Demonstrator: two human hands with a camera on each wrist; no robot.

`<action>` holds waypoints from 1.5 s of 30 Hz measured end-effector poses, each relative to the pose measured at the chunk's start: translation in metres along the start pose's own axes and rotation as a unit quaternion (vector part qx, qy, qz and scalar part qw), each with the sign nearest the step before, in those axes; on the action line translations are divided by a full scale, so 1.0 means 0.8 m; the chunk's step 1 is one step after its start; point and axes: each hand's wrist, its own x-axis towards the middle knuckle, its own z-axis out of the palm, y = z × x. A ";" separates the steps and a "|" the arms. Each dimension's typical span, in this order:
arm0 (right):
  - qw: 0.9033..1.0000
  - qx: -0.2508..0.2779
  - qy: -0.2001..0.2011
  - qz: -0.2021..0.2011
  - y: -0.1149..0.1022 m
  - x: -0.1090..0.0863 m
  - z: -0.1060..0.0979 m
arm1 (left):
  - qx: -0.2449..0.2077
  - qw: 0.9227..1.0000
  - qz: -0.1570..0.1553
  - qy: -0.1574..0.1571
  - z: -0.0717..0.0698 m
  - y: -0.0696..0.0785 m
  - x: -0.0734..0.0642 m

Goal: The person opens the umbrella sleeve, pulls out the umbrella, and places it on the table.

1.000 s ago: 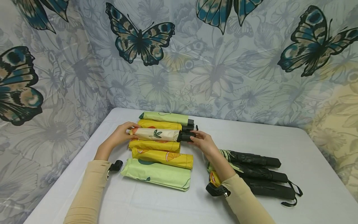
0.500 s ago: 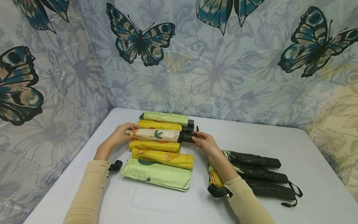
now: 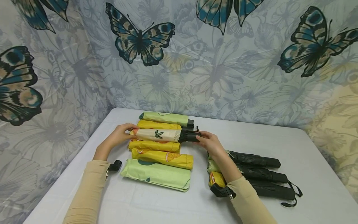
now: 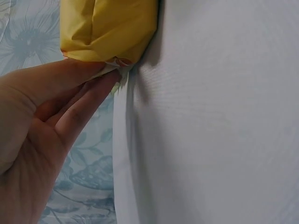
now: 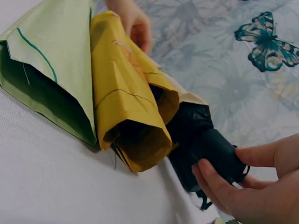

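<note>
Soft light, dimmer wrist views

Tan-sleeved left arm [image 3: 86,191] reaches forward near the tabletop's [image 3: 316,165] left edge; left grip [image 3: 120,134] pinches; right arm [image 3: 250,199] slants toward the far edge; right grip [image 3: 211,143] pinches between thumb and fingers.

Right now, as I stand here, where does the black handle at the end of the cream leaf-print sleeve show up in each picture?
Head: the black handle is slightly right of and below centre.
Left wrist: not in it.
Right wrist: right of and below centre, held in the right grip.
Shared landmark: the white tablecloth, in all three views.
</note>
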 end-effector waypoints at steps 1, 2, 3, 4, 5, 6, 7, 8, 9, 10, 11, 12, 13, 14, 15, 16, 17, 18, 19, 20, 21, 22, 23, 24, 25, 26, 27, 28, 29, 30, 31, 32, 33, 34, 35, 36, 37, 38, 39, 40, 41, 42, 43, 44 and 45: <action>1.000 -0.003 0.001 0.000 0.000 -0.001 -0.003 | -0.002 1.000 0.002 0.000 0.000 -0.001 0.000; 1.000 -0.007 0.002 -0.001 0.000 -0.001 -0.005 | -0.005 1.000 0.003 0.001 0.000 -0.001 0.000; 1.000 -0.010 0.002 -0.001 -0.001 -0.001 -0.008 | -0.007 1.000 0.004 0.002 -0.001 -0.001 0.000; 1.000 -0.011 0.002 -0.002 -0.001 -0.001 -0.010 | -0.009 1.000 0.006 0.002 -0.001 -0.001 0.000; 1.000 -0.013 0.003 -0.001 -0.001 -0.002 -0.012 | -0.012 1.000 0.009 0.002 0.000 -0.001 0.000; 1.000 -0.012 0.003 -0.002 -0.001 -0.002 -0.013 | -0.013 1.000 0.010 0.003 0.000 -0.001 0.000; 1.000 -0.012 0.003 -0.001 -0.002 -0.002 -0.014 | -0.014 1.000 0.011 0.004 0.001 -0.001 0.000; 1.000 -0.010 0.002 -0.001 -0.002 -0.003 -0.015 | -0.015 1.000 0.012 0.005 0.001 -0.001 0.001; 1.000 -0.008 0.000 -0.001 -0.003 -0.004 -0.016 | -0.016 1.000 0.014 0.005 0.002 -0.001 0.001; 1.000 -0.005 0.001 -0.001 -0.003 -0.005 -0.017 | -0.016 1.000 0.016 0.006 0.003 -0.001 0.002; 1.000 -0.003 0.003 0.000 -0.003 -0.006 -0.018 | -0.016 1.000 0.016 0.006 0.003 -0.001 0.002; 1.000 -0.003 0.002 0.001 -0.004 -0.007 -0.019 | -0.017 1.000 0.015 0.007 0.004 -0.001 0.002; 1.000 -0.004 0.002 0.000 -0.004 -0.008 -0.020 | -0.016 1.000 0.014 0.007 0.004 -0.001 0.002; 1.000 -0.005 0.002 -0.001 -0.004 -0.009 -0.021 | -0.016 1.000 0.011 0.007 0.004 -0.001 0.002; 1.000 -0.006 0.003 -0.001 -0.005 -0.010 -0.023 | -0.017 1.000 0.009 0.006 0.004 -0.001 0.001; 1.000 -0.007 0.003 -0.003 -0.005 -0.011 -0.024 | -0.017 1.000 0.007 0.006 0.004 -0.001 0.001; 1.000 -0.008 0.004 -0.005 -0.006 -0.012 -0.026 | -0.017 1.000 0.003 0.007 0.004 -0.001 0.001; 1.000 -0.009 0.004 -0.008 -0.006 -0.013 -0.027 | -0.019 1.000 0.000 0.007 0.004 0.000 0.001; 1.000 -0.006 0.005 -0.011 -0.007 -0.014 -0.029 | -0.017 1.000 0.000 0.006 0.004 -0.001 0.001; 1.000 -0.004 0.006 -0.014 -0.007 -0.016 -0.030 | -0.015 1.000 0.001 0.006 0.004 -0.001 0.001; 1.000 -0.004 0.007 -0.015 -0.008 -0.017 -0.032 | -0.014 1.000 0.002 0.007 0.004 0.000 0.001; 1.000 -0.003 0.008 -0.016 -0.008 -0.018 -0.034 | -0.014 1.000 0.003 0.008 0.004 0.000 0.001; 1.000 0.001 0.009 -0.016 -0.008 -0.019 -0.036 | -0.013 1.000 0.004 0.009 0.004 0.000 0.001; 1.000 0.003 0.009 -0.017 -0.008 -0.020 -0.037 | -0.012 1.000 0.007 0.009 0.004 0.000 0.001; 1.000 0.009 0.009 -0.017 -0.008 -0.021 -0.039 | -0.010 1.000 0.009 0.010 0.004 0.000 0.002; 1.000 0.013 0.010 -0.016 -0.008 -0.022 -0.041 | -0.010 1.000 0.009 0.011 0.004 0.000 0.002; 1.000 0.017 0.009 -0.016 -0.008 -0.023 -0.043 | -0.012 1.000 0.008 0.013 0.005 0.000 0.002; 1.000 0.023 0.008 -0.015 -0.008 -0.024 -0.044 | -0.013 1.000 0.009 0.013 0.005 0.000 0.002; 1.000 0.026 0.008 -0.015 -0.008 -0.024 -0.045 | -0.013 1.000 0.010 0.013 0.005 0.000 0.002; 0.999 0.029 0.007 -0.016 -0.008 -0.025 -0.047 | -0.013 1.000 0.011 0.013 0.006 -0.001 0.003; 0.999 0.030 0.006 -0.016 -0.008 -0.026 -0.048 | -0.014 1.000 0.011 0.013 0.006 -0.001 0.003; 0.999 0.029 0.005 -0.018 -0.008 -0.027 -0.049 | -0.014 1.000 0.012 0.012 0.006 -0.001 0.003; 0.999 0.028 0.003 -0.020 -0.008 -0.027 -0.050 | -0.015 1.000 0.012 0.011 0.006 0.000 0.003; 0.999 0.027 0.002 -0.022 -0.008 -0.028 -0.051 | -0.016 1.000 0.012 0.009 0.006 0.000 0.003; 0.999 0.025 0.002 -0.024 -0.007 -0.029 -0.052 | -0.018 1.000 0.010 0.008 0.007 0.000 0.003; 0.999 0.023 0.003 -0.026 -0.008 -0.029 -0.053 | -0.019 1.000 0.009 0.008 0.007 0.001 0.003; 0.999 0.020 0.006 -0.027 -0.008 -0.030 -0.055 | -0.019 1.000 0.009 0.007 0.007 0.000 0.003; 0.999 0.020 0.008 -0.028 -0.008 -0.030 -0.057 | -0.018 1.000 0.009 0.006 0.007 0.000 0.003; 0.999 0.020 0.010 -0.028 -0.008 -0.031 -0.058 | -0.020 1.000 0.008 0.006 0.007 0.000 0.004; 0.999 0.023 0.011 -0.027 -0.008 -0.032 -0.060 | -0.019 1.000 0.009 0.007 0.008 -0.001 0.004; 0.999 0.025 0.013 -0.028 -0.009 -0.032 -0.062 | -0.018 1.000 0.010 0.007 0.008 -0.001 0.004; 0.999 0.028 0.014 -0.028 -0.009 -0.033 -0.064 | -0.015 1.000 0.012 0.008 0.008 -0.002 0.004; 0.999 0.029 0.015 -0.029 -0.009 -0.033 -0.066 | -0.014 1.000 0.011 0.009 0.009 -0.002 0.004; 0.999 0.030 0.015 -0.030 -0.010 -0.034 -0.068 | -0.015 1.000 0.009 0.010 0.009 -0.002 0.004; 0.999 0.034 0.015 -0.031 -0.010 -0.035 -0.070 | -0.014 1.000 0.010 0.010 0.009 -0.003 0.004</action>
